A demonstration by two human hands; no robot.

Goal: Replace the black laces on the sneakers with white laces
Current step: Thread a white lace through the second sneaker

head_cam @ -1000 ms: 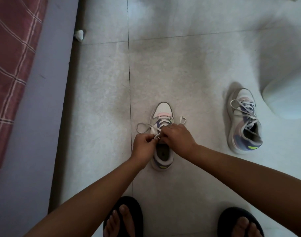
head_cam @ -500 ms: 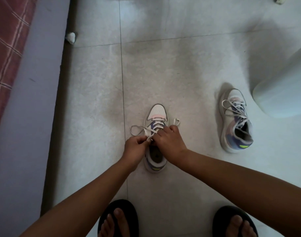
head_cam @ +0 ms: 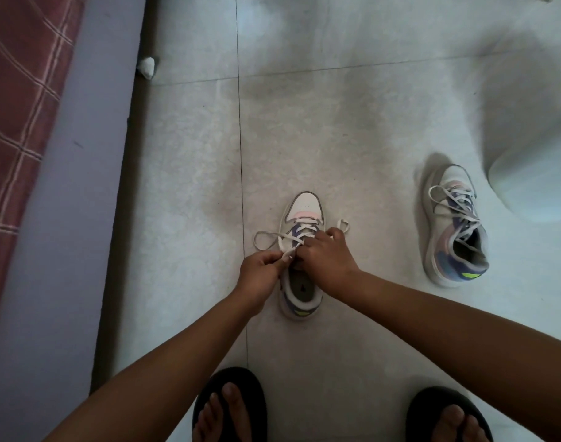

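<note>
Both bare forearms reach forward and converge; the left hand point(head_cam: 260, 273) and the right hand point(head_cam: 324, 256) have fingers curled, knuckles nearly touching.

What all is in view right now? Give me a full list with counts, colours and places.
sneaker being laced: 1, white, pink and purple, centre floor, under both hands.
second sneaker: 1, same colours, white-laced, at right.
white lace: 1, looping left of the centre sneaker.
white scrap: 1, floor by the bed edge.
pale rounded object: 1, whitish, far right.
checked cloth: 1, red, far left.
floor tiles: grey-white.
black sandals: 2, on the feet, bottom.
left hand: 1, fingers pinching the lace.
right hand: 1, over the eyelets.
</note>
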